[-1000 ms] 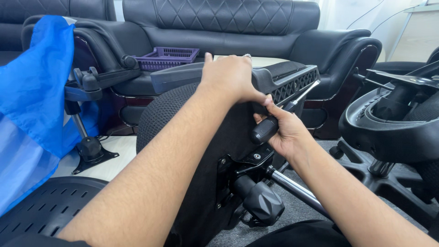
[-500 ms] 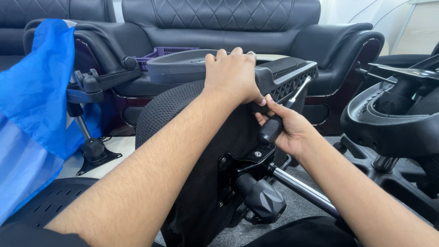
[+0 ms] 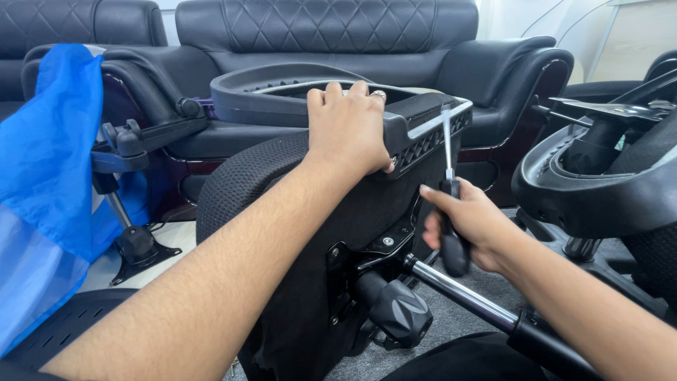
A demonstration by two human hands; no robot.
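Note:
My left hand [image 3: 349, 127] grips the top edge of a black plastic chair frame [image 3: 282, 88] that rests on an upturned black mesh office chair seat [image 3: 261, 183]. A ring shows on one finger. My right hand [image 3: 469, 219] holds a screwdriver [image 3: 450, 197] by its black handle, shaft pointing up, tip near the frame's slotted right corner [image 3: 434, 130]. Below the hands are the seat's metal mechanism plate [image 3: 377, 247], a black knob [image 3: 398, 314] and a chrome lever rod [image 3: 465, 296].
A black leather sofa [image 3: 331, 35] stands behind. Blue cloth [image 3: 42, 162] hangs at the left beside a loose armrest on its bracket [image 3: 130, 152]. Another upturned chair base [image 3: 599, 176] lies at the right. A perforated black seat panel [image 3: 63, 324] sits at lower left.
The frame has tilted up toward me under my left hand. My right hand has swung the screwdriver from slanted to nearly upright and dropped lower.

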